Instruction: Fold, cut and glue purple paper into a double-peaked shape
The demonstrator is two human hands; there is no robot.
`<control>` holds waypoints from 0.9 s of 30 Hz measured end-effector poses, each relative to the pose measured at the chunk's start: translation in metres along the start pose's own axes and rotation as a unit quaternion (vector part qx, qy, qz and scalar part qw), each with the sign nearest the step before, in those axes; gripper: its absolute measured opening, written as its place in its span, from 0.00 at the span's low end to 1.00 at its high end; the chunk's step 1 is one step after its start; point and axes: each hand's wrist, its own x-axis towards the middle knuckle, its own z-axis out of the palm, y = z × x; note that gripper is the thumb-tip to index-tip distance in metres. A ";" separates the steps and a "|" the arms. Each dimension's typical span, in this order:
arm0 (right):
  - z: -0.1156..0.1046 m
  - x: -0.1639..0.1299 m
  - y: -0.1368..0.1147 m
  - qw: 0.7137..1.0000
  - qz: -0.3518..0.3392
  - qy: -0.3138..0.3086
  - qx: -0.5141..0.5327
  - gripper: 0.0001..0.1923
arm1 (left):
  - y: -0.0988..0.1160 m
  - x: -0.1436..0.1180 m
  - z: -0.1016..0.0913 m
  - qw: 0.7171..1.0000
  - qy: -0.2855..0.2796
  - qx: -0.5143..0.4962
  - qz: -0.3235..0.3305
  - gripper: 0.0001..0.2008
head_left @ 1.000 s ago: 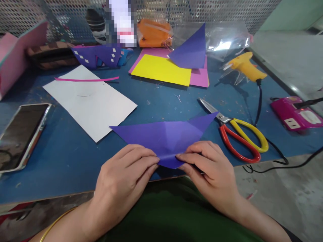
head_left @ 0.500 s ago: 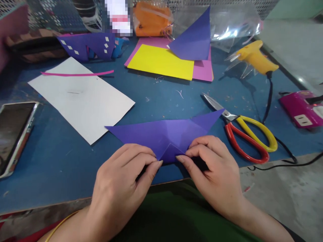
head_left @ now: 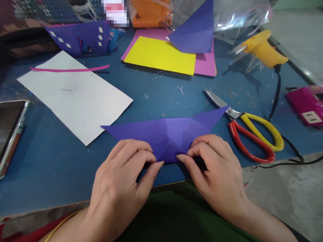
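Note:
A sheet of purple paper [head_left: 164, 131] lies in front of me near the table's front edge, with pointed ends to both sides and a small triangular flap folded up at its bottom middle. My left hand [head_left: 126, 178] pinches the lower edge left of the flap between thumb and fingers. On the other side, my right hand [head_left: 214, 171] pinches the same edge with thumb and forefinger. The paper's right tip reaches the pivot of the scissors [head_left: 234, 116], which have one red and one yellow handle. Its left tip overlaps the corner of a white sheet [head_left: 80, 97].
A pink strip [head_left: 70, 70] lies across the white sheet, with a phone [head_left: 12, 131] at left. Farther back are yellow paper [head_left: 161, 55], a purple cut piece [head_left: 196, 33] and a purple shape with white diamonds [head_left: 80, 37]. A yellow glue gun [head_left: 267, 48] and magenta box [head_left: 306, 104] stand right.
The view has shifted slightly, so things at the back appear higher and the sides are spread outward. Both hands keep their pinch on the purple paper, which looks nearly unchanged.

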 end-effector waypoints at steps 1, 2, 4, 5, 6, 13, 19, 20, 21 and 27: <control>0.000 0.000 0.000 1.000 -0.001 -0.001 -0.006 0.14 | 0.000 0.000 0.000 1.000 -0.003 0.004 0.000 0.06; 0.000 0.000 0.000 1.000 -0.002 -0.001 -0.011 0.14 | 0.001 0.001 0.000 1.000 -0.008 0.008 0.000 0.06; 0.000 0.000 0.000 1.000 -0.003 -0.002 -0.019 0.14 | 0.002 0.002 -0.001 1.000 -0.021 0.021 -0.001 0.07; 0.000 0.000 -0.001 1.000 -0.004 -0.003 -0.021 0.14 | 0.003 0.003 -0.001 0.999 -0.027 0.028 -0.001 0.07; 0.000 0.000 -0.001 1.000 -0.004 -0.003 -0.021 0.13 | 0.004 0.003 -0.001 0.999 -0.030 0.035 -0.002 0.08; -0.001 0.000 0.000 1.000 0.010 -0.005 0.000 0.14 | 0.005 0.005 0.000 0.998 -0.025 0.052 -0.005 0.09; 0.000 0.001 0.000 1.000 0.013 -0.004 0.004 0.13 | 0.005 0.005 0.000 0.997 -0.023 0.067 -0.009 0.08; 0.000 0.001 -0.001 1.000 0.014 -0.006 0.003 0.13 | 0.005 0.005 0.000 0.997 -0.022 0.069 -0.008 0.08; 0.000 0.001 -0.001 1.000 0.014 -0.007 0.002 0.13 | 0.005 0.006 0.000 0.997 -0.022 0.071 -0.005 0.08; 0.000 0.001 -0.002 1.000 0.010 -0.013 -0.003 0.12 | 0.004 0.007 0.000 0.996 -0.027 0.080 0.021 0.09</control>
